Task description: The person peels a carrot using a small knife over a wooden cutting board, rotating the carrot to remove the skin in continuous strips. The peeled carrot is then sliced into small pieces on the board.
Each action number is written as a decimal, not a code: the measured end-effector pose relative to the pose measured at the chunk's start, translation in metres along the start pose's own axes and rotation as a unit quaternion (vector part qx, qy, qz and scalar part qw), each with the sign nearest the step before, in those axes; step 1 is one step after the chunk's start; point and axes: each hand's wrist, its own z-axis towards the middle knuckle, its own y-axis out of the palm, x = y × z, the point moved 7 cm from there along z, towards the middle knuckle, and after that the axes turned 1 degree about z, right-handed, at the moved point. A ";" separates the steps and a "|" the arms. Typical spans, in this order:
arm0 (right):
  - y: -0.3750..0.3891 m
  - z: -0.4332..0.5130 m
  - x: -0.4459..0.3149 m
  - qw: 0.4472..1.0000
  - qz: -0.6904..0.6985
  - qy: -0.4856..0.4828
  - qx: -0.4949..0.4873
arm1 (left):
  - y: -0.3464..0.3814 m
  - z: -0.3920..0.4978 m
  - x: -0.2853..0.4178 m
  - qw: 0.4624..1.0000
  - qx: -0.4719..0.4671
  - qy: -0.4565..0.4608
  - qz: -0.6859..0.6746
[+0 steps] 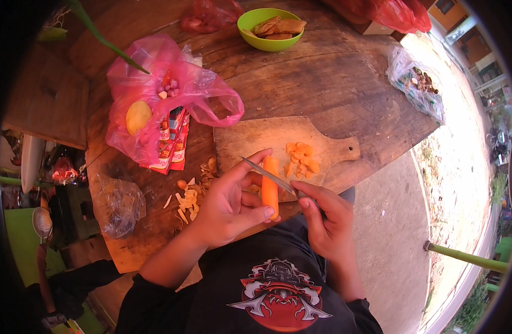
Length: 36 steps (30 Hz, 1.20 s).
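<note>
My left hand (235, 204) grips a peeled carrot (270, 200), held lengthwise over the near edge of the wooden cutting board (252, 133). My right hand (329, 221) holds a knife (266, 173) by its handle, most of which my fingers hide. The blade slants across the upper part of the carrot; whether it cuts into it I cannot tell. Thin carrot slices (302, 158) lie in a small heap on the board, right of the carrot. To the left of my left hand, pale peelings (189, 202) are scattered on the wooden table (323, 79).
A pink plastic bag (135, 75) carries a peeled potato (138, 117), shallots (170, 87) and red seasoning sachets (178, 150). Beyond are a green bowl (249, 39) of brown food pieces and a red bag (201, 21). Clear plastic bags (118, 204) (431, 100) lie near both table sides.
</note>
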 end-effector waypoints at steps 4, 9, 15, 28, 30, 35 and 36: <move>-0.005 -0.004 0.015 0.995 -0.016 0.094 0.011 | 0.000 -0.003 0.003 0.994 0.010 0.011 0.108; -0.007 -0.008 0.017 0.991 -0.020 0.129 -0.010 | 0.000 -0.004 0.005 0.990 0.018 0.011 0.139; -0.008 -0.009 0.023 0.988 -0.035 0.152 0.009 | -0.003 -0.004 0.004 0.986 0.032 0.010 0.163; -0.039 -0.023 0.012 0.961 -0.241 0.130 0.039 | -0.027 0.000 0.008 0.988 0.135 0.069 0.002; -0.041 -0.028 0.009 0.955 -0.264 0.134 0.033 | -0.029 -0.001 0.010 0.986 0.148 0.079 0.000; -0.032 -0.035 -0.002 0.940 -0.321 0.111 -0.003 | -0.027 -0.001 0.009 0.986 0.145 0.086 -0.009; -0.031 -0.035 -0.003 0.943 -0.312 0.115 -0.017 | -0.028 -0.001 0.008 0.985 0.147 0.087 -0.008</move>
